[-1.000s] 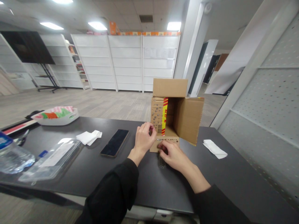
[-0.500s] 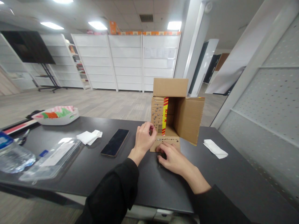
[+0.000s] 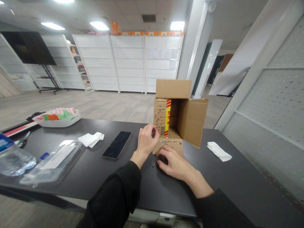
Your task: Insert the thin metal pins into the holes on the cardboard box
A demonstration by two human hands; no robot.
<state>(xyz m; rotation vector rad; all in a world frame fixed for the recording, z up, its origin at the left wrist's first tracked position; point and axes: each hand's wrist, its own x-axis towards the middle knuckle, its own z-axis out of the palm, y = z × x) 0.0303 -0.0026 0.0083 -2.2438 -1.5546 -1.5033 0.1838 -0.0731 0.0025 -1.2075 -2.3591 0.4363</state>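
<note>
A cardboard box [image 3: 192, 118] stands open on the dark table. Grey round metal heads dot its left flap [image 3: 158, 110], beside red and yellow tape. Its front flap [image 3: 180, 146] lies low and has a row of small holes. My left hand [image 3: 147, 139] is closed in a pinch at the left flap's edge; what sits between its fingertips is hidden. Just in front of the front flap, my right hand [image 3: 173, 162] curls low over the table. A thin metal nail [image 3: 155, 162] sticks out slantwise from its fingertips, and its palm side is in shadow.
Left of my hands lie a phone [image 3: 117, 145], a white tissue [image 3: 91, 139] and a clear plastic case [image 3: 54, 163]. A water bottle [image 3: 15, 158] and a white basket [image 3: 59, 119] are farther left. Another tissue [image 3: 218, 151] lies at right.
My right hand has shifted slightly left, its fingers curled differently. The nail now points out to the left, where thin metal pieces pointed down under the fingers before. The left hand stays put.
</note>
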